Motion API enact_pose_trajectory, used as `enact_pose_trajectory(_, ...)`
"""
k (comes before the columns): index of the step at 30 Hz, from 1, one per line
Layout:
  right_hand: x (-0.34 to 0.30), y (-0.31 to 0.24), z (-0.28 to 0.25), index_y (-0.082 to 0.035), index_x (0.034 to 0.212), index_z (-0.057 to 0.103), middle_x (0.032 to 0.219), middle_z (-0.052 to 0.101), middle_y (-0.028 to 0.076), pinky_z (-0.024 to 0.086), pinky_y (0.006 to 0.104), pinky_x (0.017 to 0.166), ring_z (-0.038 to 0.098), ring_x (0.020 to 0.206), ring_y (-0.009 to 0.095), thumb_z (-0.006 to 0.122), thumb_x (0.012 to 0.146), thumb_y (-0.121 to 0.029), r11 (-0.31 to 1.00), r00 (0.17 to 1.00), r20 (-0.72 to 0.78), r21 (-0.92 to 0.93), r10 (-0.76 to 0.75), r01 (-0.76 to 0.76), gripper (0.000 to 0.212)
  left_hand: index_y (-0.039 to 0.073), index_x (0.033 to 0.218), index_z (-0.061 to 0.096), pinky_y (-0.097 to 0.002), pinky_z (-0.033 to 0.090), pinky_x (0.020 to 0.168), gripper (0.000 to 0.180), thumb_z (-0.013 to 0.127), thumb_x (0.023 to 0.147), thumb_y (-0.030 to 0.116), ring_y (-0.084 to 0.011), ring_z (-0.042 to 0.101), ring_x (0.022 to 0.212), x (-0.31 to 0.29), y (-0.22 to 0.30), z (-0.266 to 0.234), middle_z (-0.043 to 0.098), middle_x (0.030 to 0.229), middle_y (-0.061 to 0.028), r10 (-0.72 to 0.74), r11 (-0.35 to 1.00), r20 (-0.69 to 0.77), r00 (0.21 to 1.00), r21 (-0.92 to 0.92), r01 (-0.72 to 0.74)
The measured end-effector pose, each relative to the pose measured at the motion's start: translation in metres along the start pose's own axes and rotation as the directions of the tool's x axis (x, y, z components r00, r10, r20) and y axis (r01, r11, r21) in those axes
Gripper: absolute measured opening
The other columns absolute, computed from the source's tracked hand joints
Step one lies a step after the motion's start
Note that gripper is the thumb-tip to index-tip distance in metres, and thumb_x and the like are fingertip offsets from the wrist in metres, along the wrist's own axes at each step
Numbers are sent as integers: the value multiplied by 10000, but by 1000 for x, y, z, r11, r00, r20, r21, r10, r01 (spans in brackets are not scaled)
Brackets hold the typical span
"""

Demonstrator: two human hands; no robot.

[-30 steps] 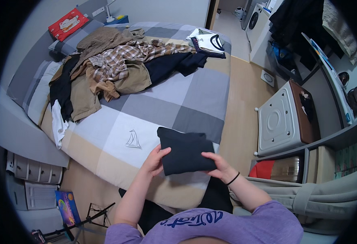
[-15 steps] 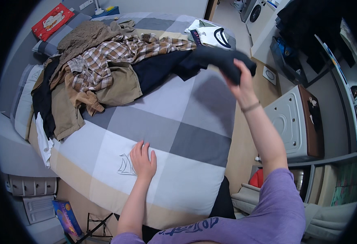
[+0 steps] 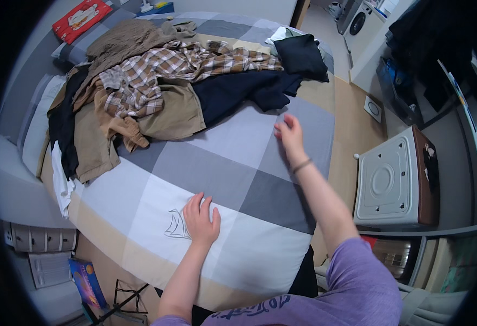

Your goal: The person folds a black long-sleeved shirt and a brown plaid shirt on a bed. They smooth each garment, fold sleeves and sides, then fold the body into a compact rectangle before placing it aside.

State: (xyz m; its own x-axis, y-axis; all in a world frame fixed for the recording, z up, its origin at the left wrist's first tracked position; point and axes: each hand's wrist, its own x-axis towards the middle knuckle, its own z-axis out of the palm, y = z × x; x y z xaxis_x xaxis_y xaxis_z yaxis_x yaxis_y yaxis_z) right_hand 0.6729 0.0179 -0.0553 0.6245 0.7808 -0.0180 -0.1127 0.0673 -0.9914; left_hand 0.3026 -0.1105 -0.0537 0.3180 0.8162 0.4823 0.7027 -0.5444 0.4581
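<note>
My left hand (image 3: pixel 201 221) rests on the light part of the checked bedspread (image 3: pixel 181 160), fingers stretched out and holding nothing. Over the grey squares near the bed's right side is my right hand (image 3: pixel 290 137), a thin band at its wrist. Its fingers are loosely bent and apart, with nothing in them. Just beyond them lies a dark navy garment (image 3: pixel 238 96). Farther off, a folded black garment (image 3: pixel 302 56) sits at the far right corner, covering most of a white shirt (image 3: pixel 276 36). A brown plaid shirt (image 3: pixel 195 64) and khaki trousers (image 3: pixel 176 111) lie in the heap.
More clothes heap toward the left, including a brown quilted garment (image 3: pixel 127 42) and a black one (image 3: pixel 64 119). A red cushion (image 3: pixel 82 19) lies at the far left. Right of the bed stands a white and brown cabinet (image 3: pixel 388 176). A colourful box (image 3: pixel 87 282) stands at lower left.
My right hand has let go of the black garment, which now lies on the white shirt. That hand has come back nearer and to the left. My left hand stays on the bedspread.
</note>
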Motion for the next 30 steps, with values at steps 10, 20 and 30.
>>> enact_pose_trajectory(10,-108,21,37,-2,1090,678,910,690,35,527,265,698,636,766,108,666,981,-134,953,953,301,-279,-32,120,172,77,1219,650,-516,385,1084,368,668,886,235,-352,510,1286,-4,3,-4,568,1343,-148,-36,998,-10,999,43,36)
enact_pose_trajectory(20,-26,-29,228,35,1191,665,918,732,134,567,367,672,717,794,236,819,871,-377,782,949,312,-601,40,165,545,93,1211,664,-496,374,1099,377,653,877,266,-323,511,1297,-5,-2,1,580,1326,-138,-56,996,4,998,73,56)
enact_pose_trajectory(30,-46,-60,263,20,753,715,736,707,199,538,442,636,698,667,345,708,920,-515,451,703,648,-555,-292,699,560,94,1196,671,-491,384,1084,361,658,876,259,-317,518,1283,-5,-2,-1,584,1319,-132,-51,998,2,999,47,51)
